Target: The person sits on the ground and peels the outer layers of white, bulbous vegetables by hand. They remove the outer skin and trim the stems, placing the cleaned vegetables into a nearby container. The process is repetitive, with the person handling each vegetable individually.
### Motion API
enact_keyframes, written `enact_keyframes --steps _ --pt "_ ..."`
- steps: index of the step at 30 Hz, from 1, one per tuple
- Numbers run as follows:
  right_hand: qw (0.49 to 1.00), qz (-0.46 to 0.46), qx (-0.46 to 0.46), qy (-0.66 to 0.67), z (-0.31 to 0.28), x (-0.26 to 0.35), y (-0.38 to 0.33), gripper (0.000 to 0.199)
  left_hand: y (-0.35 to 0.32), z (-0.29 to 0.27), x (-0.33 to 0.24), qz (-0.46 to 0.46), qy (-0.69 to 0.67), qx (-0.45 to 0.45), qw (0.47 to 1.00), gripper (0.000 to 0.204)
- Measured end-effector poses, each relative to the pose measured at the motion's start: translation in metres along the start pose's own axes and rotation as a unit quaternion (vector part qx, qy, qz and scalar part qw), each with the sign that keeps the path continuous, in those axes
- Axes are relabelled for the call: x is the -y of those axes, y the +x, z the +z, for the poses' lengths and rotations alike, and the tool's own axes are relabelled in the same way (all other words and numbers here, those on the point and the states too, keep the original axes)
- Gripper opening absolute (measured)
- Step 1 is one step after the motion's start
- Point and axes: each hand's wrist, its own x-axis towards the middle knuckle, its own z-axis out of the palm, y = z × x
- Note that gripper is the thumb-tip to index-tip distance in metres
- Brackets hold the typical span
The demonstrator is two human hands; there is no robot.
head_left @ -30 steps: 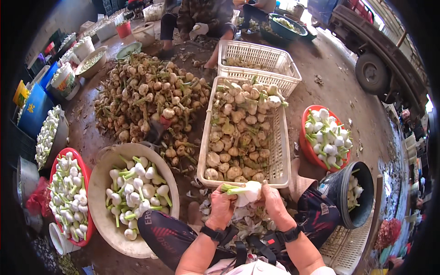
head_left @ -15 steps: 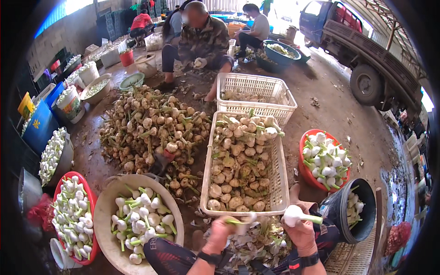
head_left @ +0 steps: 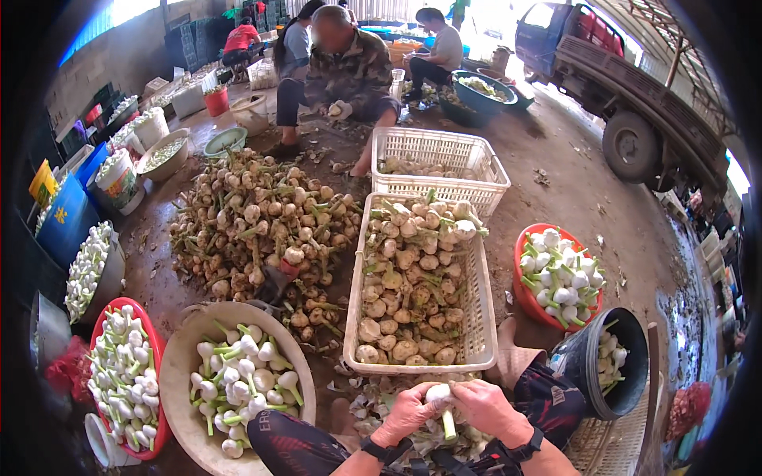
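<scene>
A white garlic bulb (head_left: 438, 393) is held between my two hands above my lap, its cut green stem pointing down toward me. My left hand (head_left: 406, 412) is closed around the bulb's left side. From the right, my right hand (head_left: 482, 408) pinches the top of the same bulb. Directly beyond them stands a white plastic crate (head_left: 486, 337) of unpeeled, brownish garlic (head_left: 405, 317). Loose garlic skins (head_left: 373, 397) lie below and around my hands. A wide pale basin (head_left: 178, 381) of cleaned garlic sits to the left of my knee.
Beyond that basin is a red basin (head_left: 163, 349) of white garlic. A large heap of unpeeled garlic (head_left: 254, 222) lies ahead left. On the right stand a black bucket (head_left: 575, 357) and another red basin (head_left: 520, 278). A co-worker (head_left: 341, 71) sits opposite; a truck (head_left: 619, 87) stands behind.
My left hand has moved right onto the garlic bulb; the green scrap seen by it is gone. My right hand has come left, and the stem has swung from pointing right to pointing down.
</scene>
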Motion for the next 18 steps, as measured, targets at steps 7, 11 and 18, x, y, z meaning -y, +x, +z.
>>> enact_keyframes --steps 7,11,18 --pt "0.984 -0.063 0.052 -0.156 0.006 0.0 0.005 0.009 0.002 0.001 0.003 0.05 0.093 -0.044 0.993 0.039" --pt "0.993 0.016 -0.069 -0.096 0.015 0.0 0.014 0.01 0.004 -0.008 0.011 0.083 -0.007 -0.02 0.996 0.046" --pt "0.895 0.297 -0.073 0.326 0.046 -0.029 -0.01 0.017 0.005 -0.005 0.005 0.036 -0.379 0.047 0.924 0.052"
